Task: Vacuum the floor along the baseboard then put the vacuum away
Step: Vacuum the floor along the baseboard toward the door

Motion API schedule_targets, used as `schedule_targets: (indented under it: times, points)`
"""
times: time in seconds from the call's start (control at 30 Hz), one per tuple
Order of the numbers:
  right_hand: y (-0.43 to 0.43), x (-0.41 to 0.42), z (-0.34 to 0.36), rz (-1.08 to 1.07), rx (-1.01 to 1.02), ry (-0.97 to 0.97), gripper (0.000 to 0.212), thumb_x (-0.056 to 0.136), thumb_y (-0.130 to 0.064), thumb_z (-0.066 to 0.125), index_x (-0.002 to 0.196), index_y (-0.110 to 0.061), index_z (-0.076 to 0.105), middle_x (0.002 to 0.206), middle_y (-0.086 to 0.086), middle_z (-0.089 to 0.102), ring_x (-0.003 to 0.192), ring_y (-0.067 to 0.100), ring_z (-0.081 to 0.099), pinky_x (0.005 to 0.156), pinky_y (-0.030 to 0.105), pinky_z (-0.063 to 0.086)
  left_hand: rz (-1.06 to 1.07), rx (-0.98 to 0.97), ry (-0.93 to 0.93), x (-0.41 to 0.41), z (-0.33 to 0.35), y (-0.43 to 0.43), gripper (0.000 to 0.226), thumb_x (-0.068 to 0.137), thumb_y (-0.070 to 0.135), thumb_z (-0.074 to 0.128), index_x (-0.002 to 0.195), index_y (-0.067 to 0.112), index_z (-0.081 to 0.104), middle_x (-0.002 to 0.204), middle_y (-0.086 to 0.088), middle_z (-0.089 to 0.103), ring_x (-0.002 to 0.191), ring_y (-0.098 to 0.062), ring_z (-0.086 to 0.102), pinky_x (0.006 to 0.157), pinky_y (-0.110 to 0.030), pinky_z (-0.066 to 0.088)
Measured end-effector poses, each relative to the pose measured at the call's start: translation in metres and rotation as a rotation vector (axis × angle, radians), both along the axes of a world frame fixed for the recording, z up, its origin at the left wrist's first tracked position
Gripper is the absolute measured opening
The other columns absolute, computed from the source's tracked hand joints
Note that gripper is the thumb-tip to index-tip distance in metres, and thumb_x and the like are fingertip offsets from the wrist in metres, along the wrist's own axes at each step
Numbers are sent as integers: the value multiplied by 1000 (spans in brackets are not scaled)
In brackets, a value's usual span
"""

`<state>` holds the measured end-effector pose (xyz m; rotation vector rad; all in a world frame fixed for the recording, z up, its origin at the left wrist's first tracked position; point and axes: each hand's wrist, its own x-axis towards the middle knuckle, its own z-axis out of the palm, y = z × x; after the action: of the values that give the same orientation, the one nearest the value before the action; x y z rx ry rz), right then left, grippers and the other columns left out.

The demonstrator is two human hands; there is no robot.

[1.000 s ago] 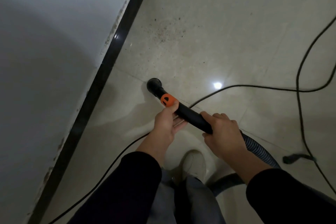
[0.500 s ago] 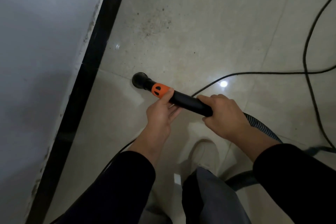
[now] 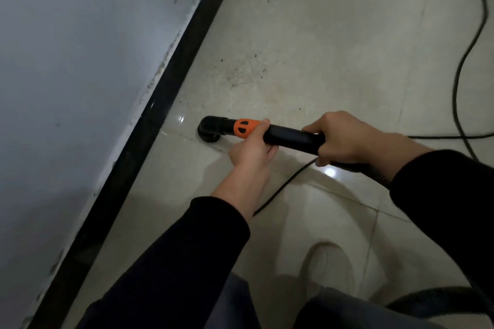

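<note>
A black vacuum wand (image 3: 290, 136) with an orange collar (image 3: 244, 127) lies nearly level across the middle of the view. Its round black nozzle (image 3: 209, 129) sits on the pale tiled floor (image 3: 320, 48), a short gap from the black baseboard (image 3: 171, 83). My left hand (image 3: 252, 148) grips the wand just behind the orange collar. My right hand (image 3: 347, 139) grips the wand's rear end, where the ribbed hose (image 3: 377, 172) starts. Dark specks of dirt (image 3: 240, 69) lie on the tile beyond the nozzle.
A grey-white wall (image 3: 80, 61) fills the left side above the baseboard. A black power cord (image 3: 459, 67) snakes over the floor at the right, and another stretch of cord (image 3: 283, 187) passes under the wand. My pale shoe (image 3: 328, 267) is below, with the hose (image 3: 441, 299) curving at lower right.
The nozzle has slid left toward the baseboard, and the wand now lies flatter. Both hands keep their hold. The view has shifted, so the dirt patch sits closer to the nozzle.
</note>
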<state>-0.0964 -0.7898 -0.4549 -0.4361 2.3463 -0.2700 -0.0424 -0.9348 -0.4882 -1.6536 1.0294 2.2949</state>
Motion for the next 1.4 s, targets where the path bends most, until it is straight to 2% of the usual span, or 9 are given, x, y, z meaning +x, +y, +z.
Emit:
schedule_targets:
  times: [0.13,0.23,0.33,0.43,0.57,0.8,1.0,1.13,1.4]
  points:
    - [-16,3,4,16,11,29,55,66,-11,80,117,-28,68,86,2,65,82,20,57,73,32,50,0,-13,25,6,2,-12,29,80,10,78,80,9,48,82,-13,68,67,-17,68,78,-32,59]
    - [-27,13,-1,2,0,39,58,66,-12,81,121,-28,66,88,2,65,83,20,57,76,33,51,-29,-25,28,13,-1,-24,28,79,11,78,81,8,50,82,-13,69,59,-16,68,69,-27,60]
    - [-36,21,-5,2,-10,46,59,67,-13,81,122,-27,65,93,3,65,86,21,58,79,33,51,-66,-6,51,17,-7,-38,30,79,12,78,97,3,55,97,-18,71,67,-19,70,65,-26,60]
    - [-44,26,-9,16,-19,61,54,68,-13,81,120,-25,67,90,4,69,85,21,61,78,34,52,-121,18,76,18,-9,-53,50,80,12,77,121,-1,53,104,-21,69,84,-24,71,60,-26,60]
    - [-55,31,-13,35,-32,84,51,69,-17,81,117,-25,66,85,3,68,82,22,61,74,33,51,-151,9,73,19,-7,-67,54,82,13,75,128,1,49,108,-22,68,91,-27,70,60,-28,60]
    - [-71,42,-29,28,-96,117,42,70,-17,79,109,-22,66,83,4,64,78,22,59,65,29,43,-158,-5,0,18,-11,-82,44,85,11,72,123,7,49,117,-22,64,103,-31,65,75,-34,55]
    - [-73,51,-40,-6,-152,109,38,70,-13,77,105,-22,66,83,4,65,77,22,59,62,28,43,-159,-14,-25,23,-15,-89,32,85,9,72,105,10,47,108,-19,66,85,-28,64,76,-36,57]
    - [-79,56,-43,-3,-182,89,36,69,-13,78,102,-22,66,81,2,64,76,21,59,60,28,42,-153,-39,-35,28,-15,-96,38,83,9,73,109,11,46,103,-18,66,82,-28,64,73,-37,57]
    - [-81,56,-52,27,-168,244,26,71,-8,63,95,-17,62,75,6,61,70,24,58,55,30,40,-216,4,6,27,-13,-99,36,89,15,68,119,8,49,113,-16,62,113,-32,59,85,-35,50]
